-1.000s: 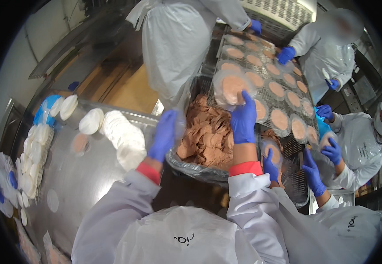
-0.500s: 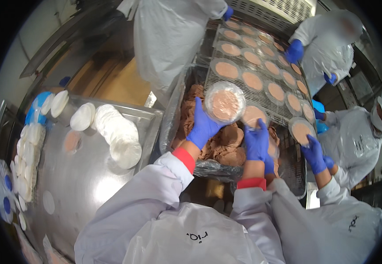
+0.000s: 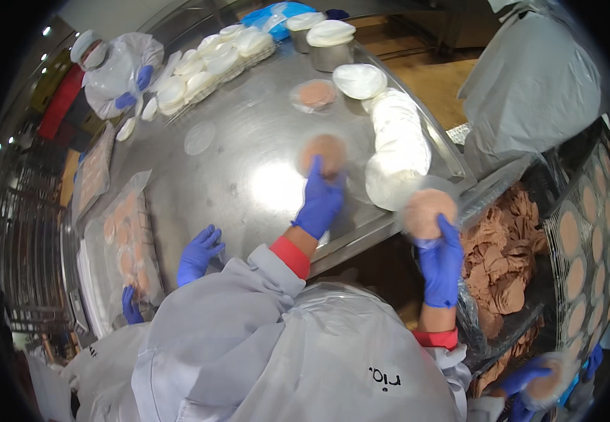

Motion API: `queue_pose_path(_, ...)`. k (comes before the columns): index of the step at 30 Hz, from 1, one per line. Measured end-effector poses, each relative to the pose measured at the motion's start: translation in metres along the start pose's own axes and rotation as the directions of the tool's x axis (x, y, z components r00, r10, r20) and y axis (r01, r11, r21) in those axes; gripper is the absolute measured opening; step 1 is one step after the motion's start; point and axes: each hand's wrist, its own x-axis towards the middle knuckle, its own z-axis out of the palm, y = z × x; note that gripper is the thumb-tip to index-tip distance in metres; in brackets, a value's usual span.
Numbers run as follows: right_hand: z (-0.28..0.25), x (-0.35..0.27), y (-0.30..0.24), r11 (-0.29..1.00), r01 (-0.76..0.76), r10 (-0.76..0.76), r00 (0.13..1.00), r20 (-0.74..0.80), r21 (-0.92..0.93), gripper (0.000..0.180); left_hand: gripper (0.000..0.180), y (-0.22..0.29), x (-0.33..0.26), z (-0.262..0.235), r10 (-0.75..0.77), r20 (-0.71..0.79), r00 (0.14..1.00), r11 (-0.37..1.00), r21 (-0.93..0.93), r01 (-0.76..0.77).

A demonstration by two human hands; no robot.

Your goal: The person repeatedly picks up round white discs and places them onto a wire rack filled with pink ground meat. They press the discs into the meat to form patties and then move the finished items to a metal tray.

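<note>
The right patty (image 3: 426, 208), right of centre, could drop into the dark gap beside the steel table (image 3: 227, 162) if the right hand (image 3: 440, 264) slackens; the left patty (image 3: 324, 150), at centre, could tear under a pressing fingertip; the right hand points up the frame, one digit over its patty's edge, other fingers mostly hidden; the left hand (image 3: 319, 200) reaches over the table, pinching its patty, blur masking how firmly; white discs (image 3: 397, 137) lie beyond, upper right.

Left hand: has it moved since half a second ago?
Yes: the left hand has gone leftward, from over the lined meat tub to above the steel table.
</note>
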Motion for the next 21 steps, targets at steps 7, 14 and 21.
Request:
queue_pose_path(7,-0.042,0.003,-0.019,0.97,0.164,-0.133,0.975,-0.176,0.178,0.04,0.05,-0.118,-0.02,0.044,-0.086,0.42,0.903,0.869,0.475,-0.138)
queue_pose_path(14,-0.115,-0.03,-0.179,0.556,0.811,-0.669,0.566,-0.482,0.18,0.043,0.05,-0.345,-0.045,0.105,-0.772,0.536,0.342,0.636,0.626,0.452)
queue_pose_path(21,-0.157,-0.06,-0.18,0.584,0.77,-0.581,0.618,-0.53,0.258,0.035,0.043,-0.352,-0.059,0.072,-0.819,0.347,0.456,0.555,0.68,0.48)
